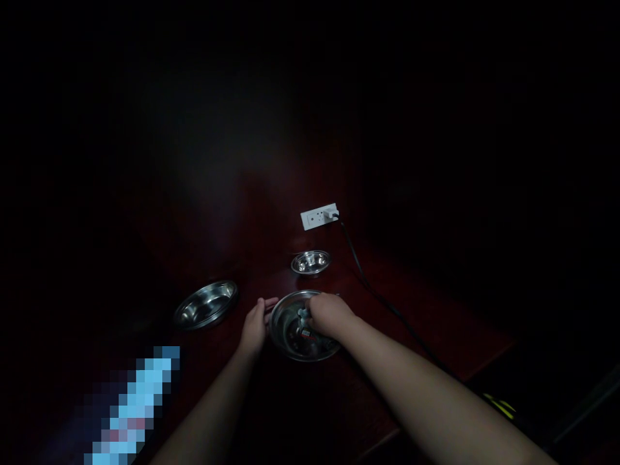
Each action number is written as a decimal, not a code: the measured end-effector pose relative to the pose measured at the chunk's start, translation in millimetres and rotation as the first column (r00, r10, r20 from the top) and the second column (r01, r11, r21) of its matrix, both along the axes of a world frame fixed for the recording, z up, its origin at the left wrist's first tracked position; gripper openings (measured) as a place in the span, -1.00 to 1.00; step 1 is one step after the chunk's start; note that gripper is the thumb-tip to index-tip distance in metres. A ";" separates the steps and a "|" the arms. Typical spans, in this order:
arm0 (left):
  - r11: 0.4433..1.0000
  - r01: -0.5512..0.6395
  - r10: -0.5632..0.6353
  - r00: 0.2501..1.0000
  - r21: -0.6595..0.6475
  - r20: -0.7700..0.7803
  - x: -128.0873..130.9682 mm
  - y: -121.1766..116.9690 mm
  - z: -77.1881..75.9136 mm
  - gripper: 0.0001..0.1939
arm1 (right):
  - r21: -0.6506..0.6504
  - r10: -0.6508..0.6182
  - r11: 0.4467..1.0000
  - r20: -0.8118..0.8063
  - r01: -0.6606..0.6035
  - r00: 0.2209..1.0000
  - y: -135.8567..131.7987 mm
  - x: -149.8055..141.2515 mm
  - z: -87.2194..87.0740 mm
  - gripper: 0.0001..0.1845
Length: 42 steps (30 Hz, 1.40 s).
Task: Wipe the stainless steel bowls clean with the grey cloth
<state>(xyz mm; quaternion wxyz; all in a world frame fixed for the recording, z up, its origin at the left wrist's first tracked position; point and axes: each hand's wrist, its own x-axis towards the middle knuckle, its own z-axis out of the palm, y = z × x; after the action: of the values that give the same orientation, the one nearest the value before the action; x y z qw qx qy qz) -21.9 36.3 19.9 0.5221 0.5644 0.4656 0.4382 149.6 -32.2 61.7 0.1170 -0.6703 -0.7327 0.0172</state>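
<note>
A shiny steel bowl [285,342] rests on the dark red surface in front of me. My left hand [254,328] is at its left side, fingers curved against the outer wall near the rim. My right hand [329,314] reaches over the right rim into the bowl, its fingers closed on a pale crumpled piece [303,313] that may be cloth or paper. Low inside the bowl shows a small red and white patch [306,334], perhaps a label. My right hand and forearm hide part of the right rim.
A smaller steel bowl [310,263] stands behind, and a wide steel dish [206,305] lies to the left. A white socket plate [314,217] has a plug in it, with a black cable [372,289] running down right. A pixelated bright patch [140,400] covers the lower left. Surroundings are very dark.
</note>
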 end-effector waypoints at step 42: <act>0.506 0.824 0.150 0.205 0.253 -0.967 117.0 96.6 70.3 -0.70 | -0.083 0.079 0.993 -0.056 -0.083 0.995 1.4 12.0 7.6 -0.75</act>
<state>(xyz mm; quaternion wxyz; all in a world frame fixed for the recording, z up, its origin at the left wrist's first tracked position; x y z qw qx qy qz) 95.1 132.9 90.2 -0.0539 0.9608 0.2709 0.0223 161.6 -30.8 69.3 0.1068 -0.6437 -0.7544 0.0709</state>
